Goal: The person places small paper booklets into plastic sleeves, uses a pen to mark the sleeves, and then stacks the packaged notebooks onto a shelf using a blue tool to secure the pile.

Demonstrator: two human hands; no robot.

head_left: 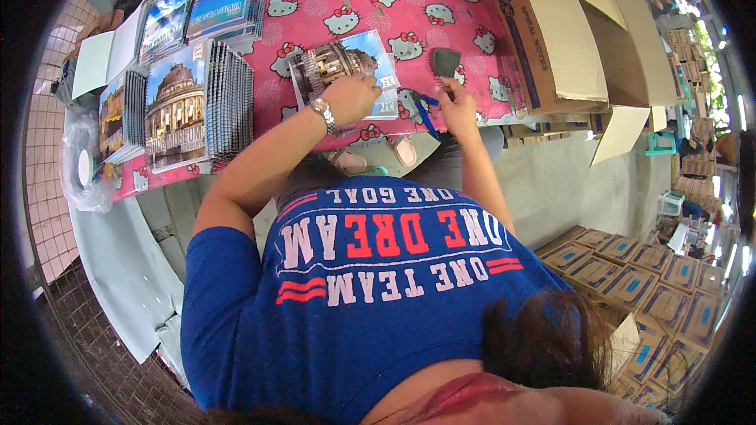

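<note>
On the pink patterned tablecloth in front of me lies a notebook (pixel 328 63) with a photo of a building on its cover. My left hand (pixel 353 99), with a metal watch on the wrist, rests on this notebook, its fingers bent together at the cover. To the right, my right hand (pixel 459 107) closes around a blue-handled hand tool (pixel 428 116) that looks like pliers or cutters. Its tip points toward the notebook's right side. Just beyond that hand sits a small dark green piece (pixel 446 61), apart from it.
Stacks of spiral notebooks (pixel 177 106) stand along the table's left side, with more (pixel 220 0) behind. An open cardboard box (pixel 543 39) occupies the right. Many closed cartons (pixel 630 275) are piled on the floor at right. Clear plastic wrap (pixel 83 161) hangs at the left corner.
</note>
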